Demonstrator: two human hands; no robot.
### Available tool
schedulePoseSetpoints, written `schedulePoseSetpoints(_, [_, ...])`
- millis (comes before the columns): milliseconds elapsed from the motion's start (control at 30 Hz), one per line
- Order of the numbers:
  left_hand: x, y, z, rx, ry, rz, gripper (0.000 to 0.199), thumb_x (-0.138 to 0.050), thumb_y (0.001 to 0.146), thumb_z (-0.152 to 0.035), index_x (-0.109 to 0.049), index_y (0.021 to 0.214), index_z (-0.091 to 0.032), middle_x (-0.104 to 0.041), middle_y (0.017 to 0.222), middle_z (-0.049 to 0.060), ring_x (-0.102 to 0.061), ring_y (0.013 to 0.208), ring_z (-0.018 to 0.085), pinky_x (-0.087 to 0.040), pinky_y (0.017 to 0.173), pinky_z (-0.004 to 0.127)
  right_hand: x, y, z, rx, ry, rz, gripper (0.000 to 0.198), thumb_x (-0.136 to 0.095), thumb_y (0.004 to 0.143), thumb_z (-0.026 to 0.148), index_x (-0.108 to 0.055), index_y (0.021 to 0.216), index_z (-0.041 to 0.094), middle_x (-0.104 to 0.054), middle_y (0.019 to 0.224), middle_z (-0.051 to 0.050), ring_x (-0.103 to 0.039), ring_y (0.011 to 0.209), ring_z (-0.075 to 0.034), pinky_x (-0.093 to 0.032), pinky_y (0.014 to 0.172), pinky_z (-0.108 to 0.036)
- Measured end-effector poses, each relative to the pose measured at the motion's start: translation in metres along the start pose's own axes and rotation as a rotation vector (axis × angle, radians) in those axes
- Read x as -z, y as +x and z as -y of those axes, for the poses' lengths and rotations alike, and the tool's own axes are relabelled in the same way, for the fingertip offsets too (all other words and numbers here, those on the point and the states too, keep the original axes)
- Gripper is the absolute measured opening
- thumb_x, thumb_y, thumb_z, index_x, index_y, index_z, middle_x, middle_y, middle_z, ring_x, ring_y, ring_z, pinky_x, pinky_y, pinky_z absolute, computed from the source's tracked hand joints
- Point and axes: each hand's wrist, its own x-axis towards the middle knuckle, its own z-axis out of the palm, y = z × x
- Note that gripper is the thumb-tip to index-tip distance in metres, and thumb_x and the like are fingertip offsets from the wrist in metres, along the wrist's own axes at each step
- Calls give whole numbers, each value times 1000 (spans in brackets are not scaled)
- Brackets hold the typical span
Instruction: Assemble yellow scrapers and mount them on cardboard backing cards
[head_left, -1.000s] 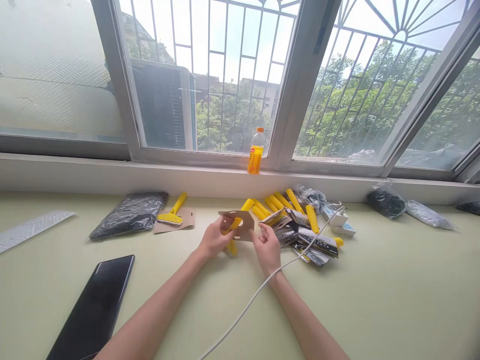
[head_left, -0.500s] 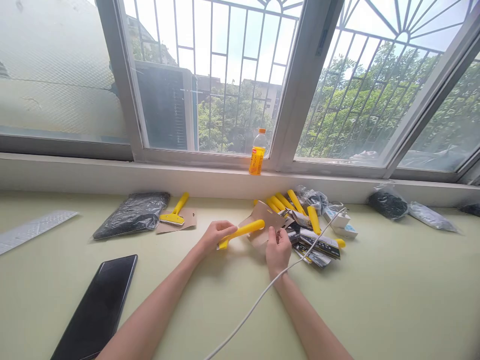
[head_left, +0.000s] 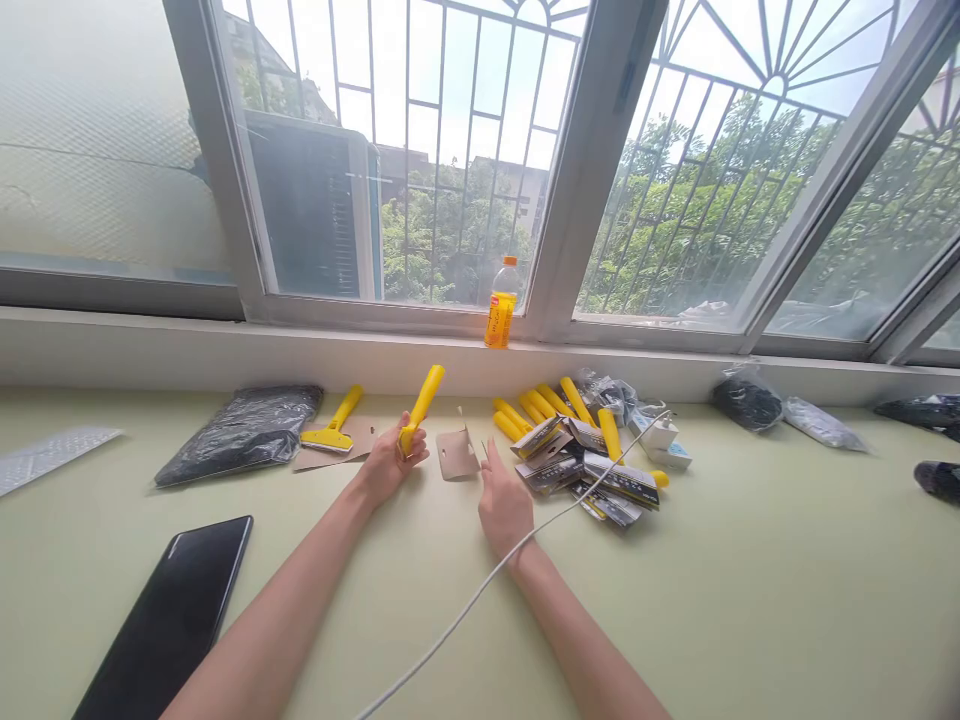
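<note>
Left hand (head_left: 391, 462): I see it half-closed around the lower end of a yellow scraper (head_left: 423, 403), the handle tilting up and rightward.
Right hand (head_left: 508, 508): fingers partly bent beside the right edge of a brown card (head_left: 455, 456); from here I cannot tell whether they pinch it.
Scraper and card: the scraper sits in the left hand, the card between both hands.
Right side: a pile of yellow handles and printed cards (head_left: 551, 470) on the tabletop (head_left: 735, 590), just beyond the right hand.
Left side: a second scraper (head_left: 330, 437), near a dark bag (head_left: 244, 430).
Foreground: a white cable (head_left: 459, 617) crossing my view of the right wrist.
</note>
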Motion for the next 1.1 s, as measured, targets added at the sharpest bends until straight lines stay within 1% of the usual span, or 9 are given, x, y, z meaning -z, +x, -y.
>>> schedulePoseSetpoints(100, [1, -1, -2, -4, -45, -3, 38, -77, 88, -42, -65, 113, -16, -51, 77, -3, -47, 62, 7, -57, 72, 23, 3, -1, 5, -42, 82, -51, 53, -36, 94, 23, -58, 141, 8, -73, 103, -14, -68, 96, -27, -47, 85, -36])
schedulePoseSetpoints(200, [2, -2, -1, -1, 17, -5, 37, -80, 86, -39, -65, 110, -15, -63, 91, 3, -61, 70, 9, -61, 83, 27, 10, 0, 6, -104, 206, -188, 40, -41, 96, 32, -66, 117, 9, -72, 90, -13, -66, 84, -25, -49, 78, -34])
schedulePoseSetpoints(333, [-1, 0, 10, 15, 168, -12, 44, -84, 82, -40, -55, 108, -19, -72, 107, 9, -74, 78, 18, -64, 80, 36, 13, 0, 8, 7, 280, -220, 31, -46, 96, 36, -68, 95, 14, -72, 92, -12, -66, 83, -22, -50, 74, -31])
schedulePoseSetpoints(433, [-4, 2, 19, -66, 286, -76, 54, -83, 81, -46, -46, 111, -22, -73, 106, 9, -76, 75, 22, -64, 74, 40, 10, -2, 8, 135, 288, -191, 31, -48, 97, 32, -72, 101, 13, -72, 95, -12, -65, 82, -21, -51, 72, -30])
schedulePoseSetpoints(533, [-6, 2, 25, -152, 336, -126, 58, -80, 83, -49, -42, 117, -24, -74, 106, 7, -78, 78, 23, -64, 81, 44, 7, -4, 8, 195, 311, -131, 34, -50, 99, 33, -74, 113, 14, -74, 104, -12, -67, 88, -21, -52, 75, -31])
schedulePoseSetpoints(700, [-10, -3, 24, -107, 419, -81, 61, -85, 79, -40, -42, 120, -25, -75, 108, 8, -79, 88, 26, -59, 96, 47, 6, -6, 9, 190, 228, -53, 33, -49, 98, 31, -75, 107, 12, -74, 93, -11, -65, 76, -20, -51, 72, -31])
schedulePoseSetpoints(800, [-13, -6, 22, -113, 430, -22, 57, -86, 76, -34, -41, 109, -24, -74, 95, 4, -79, 88, 26, -59, 90, 43, 7, -6, 10, 184, 165, -37, 34, -47, 96, 30, -75, 105, 11, -72, 83, -10, -63, 71, -20, -49, 70, -31])
schedulePoseSetpoints(933, [-15, -7, 24, -157, 485, 64, 48, -83, 76, -29, -41, 98, -23, -68, 75, -3, -76, 78, 22, -54, 71, 30, 8, -5, 11, 196, 158, -13, 35, -47, 98, 32, -75, 105, 12, -74, 88, -10, -63, 71, -20, -48, 68, -31])
schedulePoseSetpoints(1100, [-16, -5, 27, -136, 492, 126, 39, -77, 78, -25, -46, 101, -21, -72, 78, 2, -74, 76, 22, -55, 71, 34, 8, -4, 9, 214, 173, -22, 34, -47, 98, 33, -75, 103, 13, -74, 89, -10, -63, 70, -19, -48, 67, -31])
